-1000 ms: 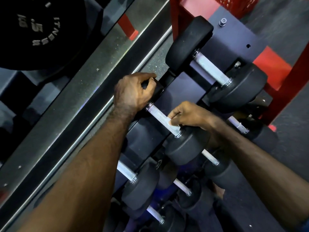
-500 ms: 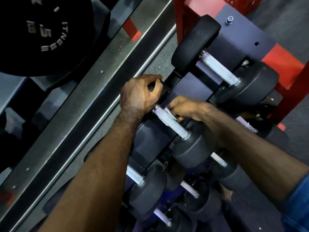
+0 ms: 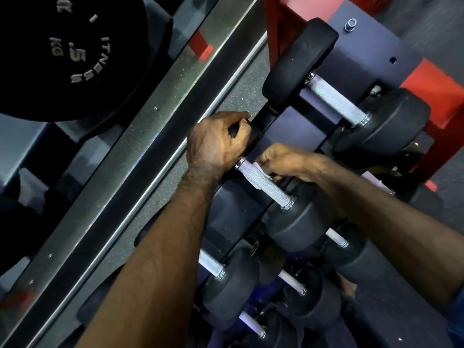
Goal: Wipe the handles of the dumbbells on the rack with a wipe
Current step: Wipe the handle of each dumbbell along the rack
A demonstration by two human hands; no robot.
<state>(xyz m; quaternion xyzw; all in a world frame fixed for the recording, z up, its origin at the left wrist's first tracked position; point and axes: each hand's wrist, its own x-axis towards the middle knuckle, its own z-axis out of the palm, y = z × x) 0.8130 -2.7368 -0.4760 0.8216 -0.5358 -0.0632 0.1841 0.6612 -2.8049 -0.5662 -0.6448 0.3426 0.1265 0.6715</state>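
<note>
While the left hand (image 3: 213,144) curls its fingers over the black end of a dumbbell (image 3: 293,217) to steady it, the right hand (image 3: 286,160) pinches a white wipe (image 3: 261,172) against the knurled handle (image 3: 266,183), near the end by the left hand. This looks like the wiping stroke on the second dumbbell from the top of the rack (image 3: 371,46); the stretch of handle toward the lower weight head shows bare, so I judge the next move calls for drawing the wipe down along that length, then perhaps twisting round it to reach the underside. Above it, at the rack's top edge, sits a larger dumbbell (image 3: 336,96), and smaller ones (image 3: 226,280) descend toward the bottom edge; whether any of those are cleaned cannot be told. No container shows plainly anywhere in view.
</note>
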